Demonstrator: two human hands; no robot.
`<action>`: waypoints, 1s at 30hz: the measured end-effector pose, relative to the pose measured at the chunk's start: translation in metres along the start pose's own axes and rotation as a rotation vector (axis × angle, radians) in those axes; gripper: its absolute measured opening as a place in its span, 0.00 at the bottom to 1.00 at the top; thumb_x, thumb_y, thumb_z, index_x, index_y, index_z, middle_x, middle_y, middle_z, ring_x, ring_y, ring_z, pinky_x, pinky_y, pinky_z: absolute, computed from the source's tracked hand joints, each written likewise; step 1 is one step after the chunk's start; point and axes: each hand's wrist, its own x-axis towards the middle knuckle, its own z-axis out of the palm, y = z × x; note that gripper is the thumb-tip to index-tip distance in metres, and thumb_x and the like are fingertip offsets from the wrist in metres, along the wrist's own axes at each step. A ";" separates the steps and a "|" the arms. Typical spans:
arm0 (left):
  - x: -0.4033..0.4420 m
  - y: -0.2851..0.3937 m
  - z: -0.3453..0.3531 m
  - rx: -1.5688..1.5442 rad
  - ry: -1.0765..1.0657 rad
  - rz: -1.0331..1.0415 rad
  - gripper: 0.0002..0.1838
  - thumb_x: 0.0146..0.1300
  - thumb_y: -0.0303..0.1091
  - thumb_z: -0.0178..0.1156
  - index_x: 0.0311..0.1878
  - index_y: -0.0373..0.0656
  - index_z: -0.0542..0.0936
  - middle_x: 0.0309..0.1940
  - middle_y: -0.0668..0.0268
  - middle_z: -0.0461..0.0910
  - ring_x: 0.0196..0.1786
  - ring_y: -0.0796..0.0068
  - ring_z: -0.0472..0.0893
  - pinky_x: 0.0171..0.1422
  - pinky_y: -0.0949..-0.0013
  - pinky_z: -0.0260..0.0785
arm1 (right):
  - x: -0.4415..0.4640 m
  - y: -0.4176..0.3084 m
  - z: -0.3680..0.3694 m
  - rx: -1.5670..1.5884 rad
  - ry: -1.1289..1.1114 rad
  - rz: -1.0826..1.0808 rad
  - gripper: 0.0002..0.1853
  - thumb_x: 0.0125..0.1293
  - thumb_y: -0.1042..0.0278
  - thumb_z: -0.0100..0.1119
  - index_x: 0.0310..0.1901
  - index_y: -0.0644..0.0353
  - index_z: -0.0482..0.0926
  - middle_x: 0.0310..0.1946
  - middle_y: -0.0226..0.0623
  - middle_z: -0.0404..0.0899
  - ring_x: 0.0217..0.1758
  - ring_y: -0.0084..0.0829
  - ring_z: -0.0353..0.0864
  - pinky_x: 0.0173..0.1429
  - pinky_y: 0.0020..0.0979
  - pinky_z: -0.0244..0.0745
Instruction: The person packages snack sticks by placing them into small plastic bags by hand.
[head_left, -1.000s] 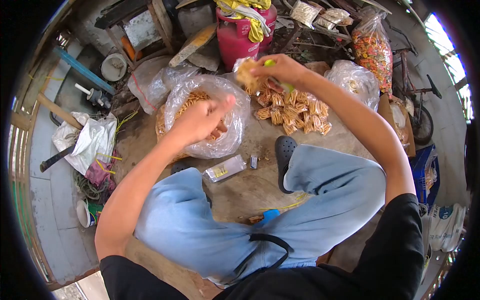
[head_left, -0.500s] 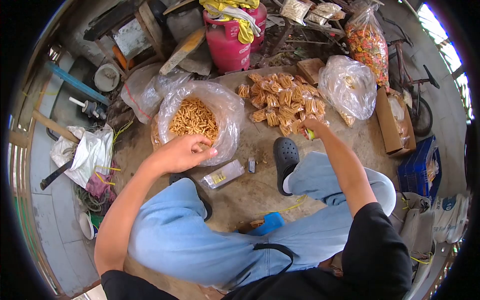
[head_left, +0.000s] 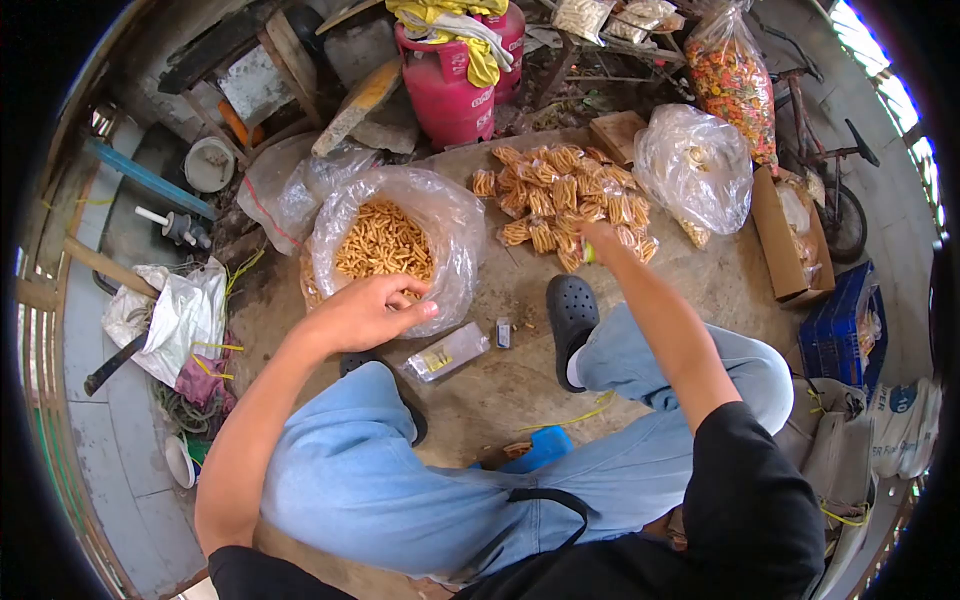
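Observation:
A large clear plastic bag (head_left: 462, 235) stands open on the floor, filled with light-brown snack sticks (head_left: 385, 240). My left hand (head_left: 372, 308) hovers at its near rim, fingers loosely curved and thumb apart, with nothing visible in it. At the near edge of a pile of small filled snack packets (head_left: 570, 190), my right hand (head_left: 600, 238) is closed around a small yellow-green thing (head_left: 588, 252), mostly hidden by the fingers. Whether it also touches a packet I cannot tell. A stack of clear plastic bags (head_left: 447, 352) and a small box (head_left: 503, 333) lie between my feet.
A puffed clear bag (head_left: 690, 165) and a cardboard box (head_left: 790, 245) stand right of the pile. Behind are pink gas cylinders (head_left: 450, 95) and a tall bag of colourful snacks (head_left: 735, 85). A blue crate (head_left: 838, 325) is at right, a blue scoop-like object (head_left: 540, 448) below my legs.
My right hand has moved a little left and up, farther over the packets, still with the yellow-green thing. My left hand has barely shifted. The view has tilted slightly.

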 end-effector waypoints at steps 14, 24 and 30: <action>-0.013 -0.019 -0.004 -0.047 -0.027 -0.022 0.29 0.67 0.51 0.59 0.62 0.39 0.71 0.44 0.60 0.83 0.40 0.78 0.80 0.44 0.73 0.72 | -0.059 0.208 0.118 -0.879 -0.015 -0.192 0.32 0.45 0.68 0.68 0.53 0.63 0.67 0.44 0.53 0.76 0.51 0.57 0.77 0.58 0.42 0.74; -0.032 -0.043 -0.002 -0.029 0.018 -0.057 0.28 0.67 0.50 0.58 0.62 0.39 0.71 0.42 0.61 0.84 0.42 0.78 0.79 0.51 0.71 0.70 | -0.100 0.192 0.121 -0.967 0.074 -0.314 0.28 0.51 0.70 0.65 0.53 0.60 0.63 0.53 0.53 0.63 0.55 0.56 0.72 0.54 0.49 0.74; -0.041 -0.048 -0.004 -0.019 0.017 -0.091 0.29 0.68 0.52 0.57 0.62 0.39 0.71 0.45 0.58 0.83 0.46 0.73 0.80 0.55 0.67 0.70 | -0.126 0.168 0.135 -1.201 0.174 -0.480 0.24 0.55 0.63 0.61 0.53 0.59 0.68 0.54 0.46 0.66 0.60 0.48 0.67 0.58 0.48 0.70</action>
